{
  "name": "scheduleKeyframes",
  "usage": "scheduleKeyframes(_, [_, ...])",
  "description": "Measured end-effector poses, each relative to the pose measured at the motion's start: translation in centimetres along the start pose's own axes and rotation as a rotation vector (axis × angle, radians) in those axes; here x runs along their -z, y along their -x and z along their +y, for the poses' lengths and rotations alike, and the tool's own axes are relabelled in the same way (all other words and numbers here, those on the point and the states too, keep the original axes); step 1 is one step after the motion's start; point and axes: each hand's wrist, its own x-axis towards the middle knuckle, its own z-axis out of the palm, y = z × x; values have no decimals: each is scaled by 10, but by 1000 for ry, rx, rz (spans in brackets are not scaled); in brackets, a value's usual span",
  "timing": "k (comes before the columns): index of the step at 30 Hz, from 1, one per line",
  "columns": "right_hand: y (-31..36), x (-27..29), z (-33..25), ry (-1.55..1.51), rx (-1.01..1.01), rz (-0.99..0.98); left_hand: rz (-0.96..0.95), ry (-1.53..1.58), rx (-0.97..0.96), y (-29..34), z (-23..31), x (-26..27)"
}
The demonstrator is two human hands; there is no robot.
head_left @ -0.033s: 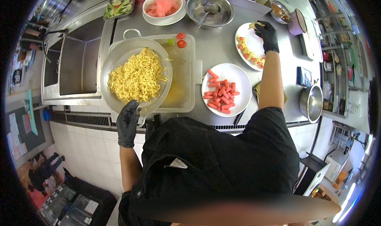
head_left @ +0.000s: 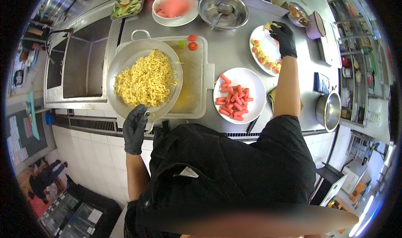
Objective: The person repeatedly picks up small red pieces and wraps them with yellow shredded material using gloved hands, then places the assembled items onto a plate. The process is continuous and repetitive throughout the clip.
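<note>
My left hand (head_left: 135,123), in a black glove, is at the near rim of a wide metal pan (head_left: 169,58) heaped with yellow noodles (head_left: 144,80). Its fingers are curled together, with a small pale bit at their tips that I cannot make out. My right hand (head_left: 284,39), gloved too, reaches to the far side of a white plate (head_left: 270,47). Its fingers close on a noodle-wrapped piece (head_left: 268,26), partly hidden by the glove. Similar noodle-wrapped sausage pieces (head_left: 261,56) line that plate's left edge. Nearer me, a white plate (head_left: 256,81) holds many cut pink sausages (head_left: 236,98).
Under the pan lies a cutting board (head_left: 197,79) with tomato pieces (head_left: 192,46). Along the back stand a tray of sliced vegetables (head_left: 126,6), a white bowl (head_left: 161,8) and a steel bowl with a ladle (head_left: 234,22). A sink (head_left: 90,64) is left, a steel pot (head_left: 328,110) right.
The whole view has shifted very slightly. Both hands stay in place, and nothing else visibly differs.
</note>
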Motion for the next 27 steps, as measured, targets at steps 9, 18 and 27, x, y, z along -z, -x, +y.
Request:
scheduleKeyframes(9, [87, -85, -206, -741, -68, -431, -240, -26, -362, -67, 70, -75])
scheduleKeyframes(18, [156, -152, -258, -856, -186, -647, -318, -18, -207, -75, 78, -75])
scheduleKeyframes(27, [181, -174, -244, -919, -225, -342, -45, 67, -255, -71, 50, 29])
